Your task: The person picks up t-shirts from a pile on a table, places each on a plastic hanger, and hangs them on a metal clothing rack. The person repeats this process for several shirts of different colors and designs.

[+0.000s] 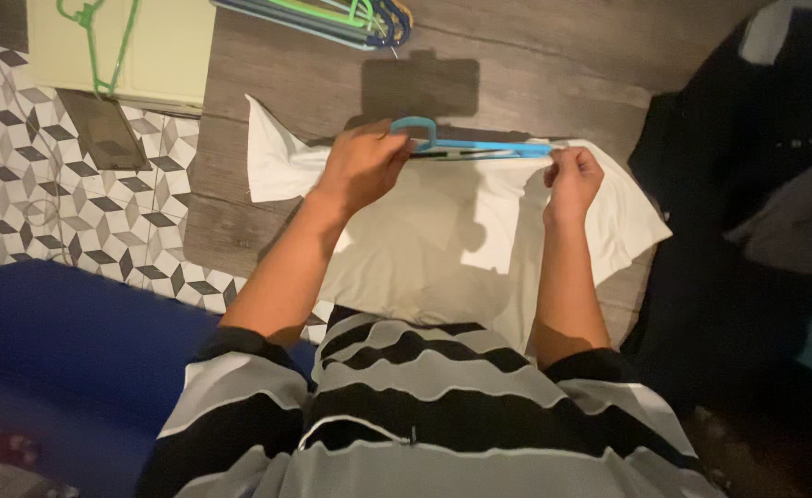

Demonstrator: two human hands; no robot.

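A white T-shirt (424, 249) hangs in front of me, spread between my two hands over the wooden floor. A blue plastic hanger (480, 146) lies level along the shirt's top edge. My left hand (362, 166) grips the hanger near its hook together with the shirt's shoulder. My right hand (572, 180) pinches the hanger's far end and the other shoulder of the shirt. My striped black-and-grey top fills the bottom of the view.
A bundle of coloured hangers (332, 18) lies on the floor at the top. A green hanger (101, 46) rests on a pale board (161, 55) at top left. Patterned tiles (55, 184) lie left, a blue surface (65, 350) below, dark clothes (757, 184) right.
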